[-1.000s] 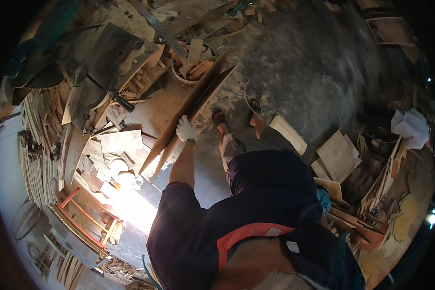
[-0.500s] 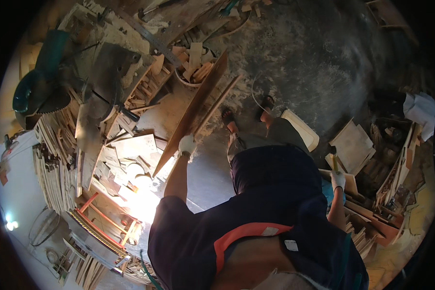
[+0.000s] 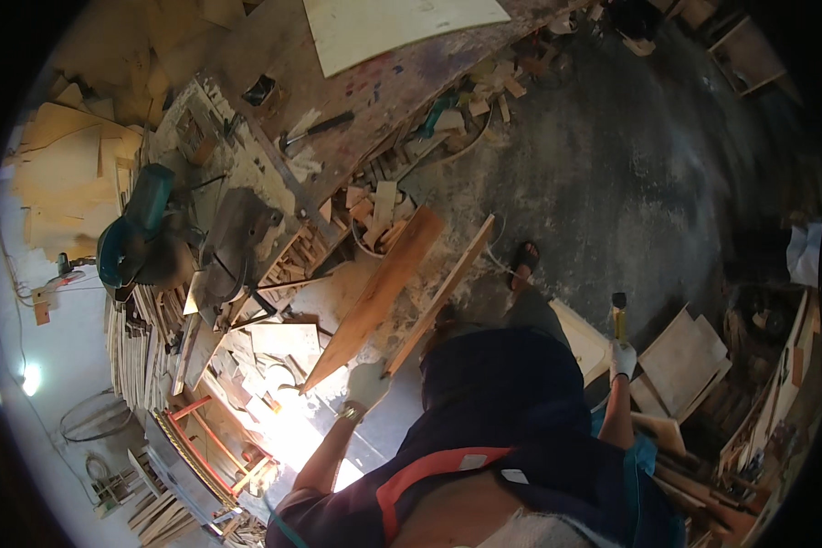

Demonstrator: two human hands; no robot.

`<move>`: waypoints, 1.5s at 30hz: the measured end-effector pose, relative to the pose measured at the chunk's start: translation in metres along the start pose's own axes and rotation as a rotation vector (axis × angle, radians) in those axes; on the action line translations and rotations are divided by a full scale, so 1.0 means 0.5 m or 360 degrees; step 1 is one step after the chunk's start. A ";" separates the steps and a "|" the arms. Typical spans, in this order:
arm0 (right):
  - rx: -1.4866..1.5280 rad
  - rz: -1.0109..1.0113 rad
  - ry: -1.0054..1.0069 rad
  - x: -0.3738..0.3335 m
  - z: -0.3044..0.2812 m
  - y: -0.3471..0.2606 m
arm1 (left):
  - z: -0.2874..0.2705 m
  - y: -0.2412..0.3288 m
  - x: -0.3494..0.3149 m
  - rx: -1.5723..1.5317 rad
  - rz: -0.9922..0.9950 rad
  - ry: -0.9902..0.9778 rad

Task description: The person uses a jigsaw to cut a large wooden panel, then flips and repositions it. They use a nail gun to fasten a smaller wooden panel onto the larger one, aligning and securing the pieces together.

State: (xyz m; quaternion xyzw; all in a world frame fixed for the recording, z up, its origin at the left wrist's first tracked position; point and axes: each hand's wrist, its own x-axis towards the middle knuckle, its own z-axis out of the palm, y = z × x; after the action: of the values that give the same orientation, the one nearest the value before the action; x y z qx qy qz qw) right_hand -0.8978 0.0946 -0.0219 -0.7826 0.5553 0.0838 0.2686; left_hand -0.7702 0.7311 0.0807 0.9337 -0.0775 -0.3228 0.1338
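Note:
My left hand (image 3: 368, 385), in a white glove, is closed at the lower ends of two long pieces of wood. One is a wide brown board (image 3: 379, 297), tilted with its broad face showing. Beside it, a narrow wooden strip (image 3: 442, 294) runs nearly parallel, with a gap between them. The glove hides how the fingers sit on each piece. On the right, my gloved right hand (image 3: 623, 360) grips an upright yellow tool (image 3: 619, 324) with a black end. Its exact kind cannot be made out.
A green-and-grey circular saw (image 3: 146, 228) stands at the left by a workbench (image 3: 374, 87). A tub of wood offcuts (image 3: 381, 219) lies beyond the boards. Flat panels (image 3: 683, 361) lean at the right. An orange-framed piece (image 3: 215, 447) stands at lower left, near bright glare.
The view has shifted, showing more of the workbench. Both pieces of wood sit lower in the picture with my left hand, and the wide board shows more face. My right hand's tool is more visible.

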 end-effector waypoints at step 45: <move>0.1019 -0.0633 -0.0007 0.729 -0.124 -1.155 | -1.218 0.306 0.605 -0.0571 -0.0546 0.1629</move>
State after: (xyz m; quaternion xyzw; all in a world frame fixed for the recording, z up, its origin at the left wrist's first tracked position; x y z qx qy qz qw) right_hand -0.2457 -0.0996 0.0627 -0.7513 0.3900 -0.1461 0.5120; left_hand -0.1635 0.6373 0.4107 0.9331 0.2059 0.1455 0.2564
